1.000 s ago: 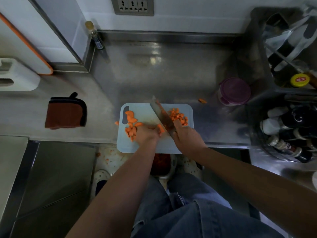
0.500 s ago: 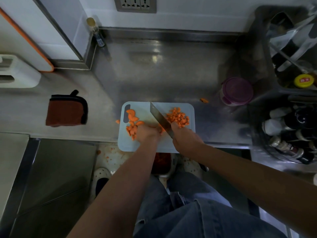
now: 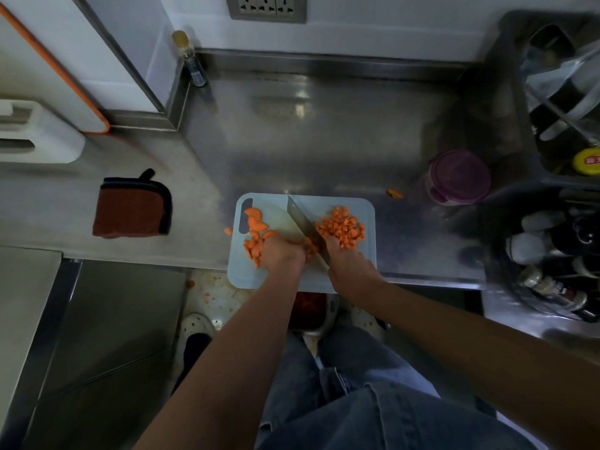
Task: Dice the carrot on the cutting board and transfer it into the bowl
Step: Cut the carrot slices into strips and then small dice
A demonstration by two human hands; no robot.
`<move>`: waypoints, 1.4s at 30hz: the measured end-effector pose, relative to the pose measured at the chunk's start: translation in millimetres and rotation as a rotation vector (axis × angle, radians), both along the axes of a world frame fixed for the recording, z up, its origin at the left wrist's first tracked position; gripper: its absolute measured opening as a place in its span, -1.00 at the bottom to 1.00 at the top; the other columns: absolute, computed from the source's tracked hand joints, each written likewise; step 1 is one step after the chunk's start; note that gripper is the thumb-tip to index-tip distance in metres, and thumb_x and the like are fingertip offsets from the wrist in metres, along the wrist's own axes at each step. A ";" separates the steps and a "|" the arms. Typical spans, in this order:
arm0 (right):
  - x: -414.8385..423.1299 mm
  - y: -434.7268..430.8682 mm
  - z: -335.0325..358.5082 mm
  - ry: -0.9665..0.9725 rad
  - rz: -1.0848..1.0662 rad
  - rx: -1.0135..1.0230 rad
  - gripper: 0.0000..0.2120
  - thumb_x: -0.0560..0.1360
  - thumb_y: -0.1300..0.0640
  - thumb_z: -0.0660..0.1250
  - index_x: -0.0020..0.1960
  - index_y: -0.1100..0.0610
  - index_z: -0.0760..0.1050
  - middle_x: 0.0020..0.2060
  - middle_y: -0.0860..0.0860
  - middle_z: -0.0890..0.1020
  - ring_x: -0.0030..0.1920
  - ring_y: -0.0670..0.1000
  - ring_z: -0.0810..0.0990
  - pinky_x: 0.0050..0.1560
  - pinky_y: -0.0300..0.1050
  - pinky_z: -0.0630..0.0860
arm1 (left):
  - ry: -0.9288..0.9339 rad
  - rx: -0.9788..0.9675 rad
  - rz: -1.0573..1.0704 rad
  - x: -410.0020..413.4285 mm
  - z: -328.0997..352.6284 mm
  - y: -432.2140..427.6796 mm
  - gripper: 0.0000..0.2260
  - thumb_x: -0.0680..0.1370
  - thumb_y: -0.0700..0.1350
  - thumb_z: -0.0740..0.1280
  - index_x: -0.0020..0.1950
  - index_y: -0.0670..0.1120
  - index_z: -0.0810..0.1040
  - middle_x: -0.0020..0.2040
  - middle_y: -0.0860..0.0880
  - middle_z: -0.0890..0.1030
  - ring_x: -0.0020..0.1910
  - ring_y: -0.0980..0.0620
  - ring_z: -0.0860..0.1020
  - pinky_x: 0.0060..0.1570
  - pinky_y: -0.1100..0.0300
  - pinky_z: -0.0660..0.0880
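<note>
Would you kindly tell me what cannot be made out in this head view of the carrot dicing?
Head view:
knife handle, enclosed by the right hand;
carrot piece being cut, mostly covered by the left hand;
container below the counter, largely hidden by the cutting board and forearms;
yellow cap print, too small and cut by the right edge.
</note>
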State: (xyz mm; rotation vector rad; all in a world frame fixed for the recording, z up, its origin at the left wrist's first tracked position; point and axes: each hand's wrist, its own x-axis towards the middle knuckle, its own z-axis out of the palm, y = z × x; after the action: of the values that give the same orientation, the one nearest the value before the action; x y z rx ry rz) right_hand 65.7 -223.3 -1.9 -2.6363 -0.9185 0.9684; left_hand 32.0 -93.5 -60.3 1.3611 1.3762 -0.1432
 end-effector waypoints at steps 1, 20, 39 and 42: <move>-1.1 -0.1 -1.5 -0.011 0.004 -0.004 -0.50 0.58 0.24 0.15 0.47 0.14 0.06 0.07 0.19 0.53 0.01 0.18 0.57 0.01 0.13 0.55 | 0.003 0.007 -0.007 0.0 3.9 -0.6 -0.84 0.30 -0.22 0.57 -0.23 -0.19 0.62 -0.26 -0.16 0.67 -0.25 -0.17 0.67 -0.22 -0.14 0.64; 13.7 -9.7 12.8 -0.035 0.027 0.128 -0.77 0.62 0.17 0.08 0.26 0.13 0.23 -0.14 0.15 0.54 -0.21 0.15 0.47 -0.22 -0.01 0.37 | 0.080 0.149 -0.066 -4.1 23.5 -9.1 -0.79 0.44 0.00 0.50 -0.15 -0.15 0.68 -0.23 -0.06 0.68 -0.16 -0.03 0.64 -0.02 0.13 0.57; 3.1 0.1 9.9 -0.004 0.040 0.048 -0.60 0.56 0.28 0.14 0.38 0.17 0.17 -0.02 0.17 0.52 -0.07 0.14 0.50 -0.15 0.00 0.35 | 0.047 0.155 -0.016 -2.8 21.6 -13.1 -0.85 0.41 -0.15 0.51 -0.12 -0.21 0.66 -0.32 -0.05 0.63 -0.23 -0.06 0.63 -0.07 0.05 0.61; 1.4 4.3 3.4 -0.011 0.048 0.025 -0.54 0.56 0.29 0.14 0.42 0.16 0.13 0.04 0.20 0.53 -0.01 0.19 0.53 -0.15 0.02 0.36 | 0.036 0.173 -0.024 -4.9 22.6 -13.5 -0.88 0.44 -0.15 0.49 -0.14 -0.21 0.66 -0.20 -0.08 0.66 -0.15 -0.06 0.62 -0.07 0.11 0.58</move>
State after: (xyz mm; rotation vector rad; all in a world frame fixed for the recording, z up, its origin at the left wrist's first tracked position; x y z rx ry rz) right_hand 67.1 -219.0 1.5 -2.6128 -0.9941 0.9472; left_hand 27.1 -106.9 -37.7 1.5253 1.4283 -0.0658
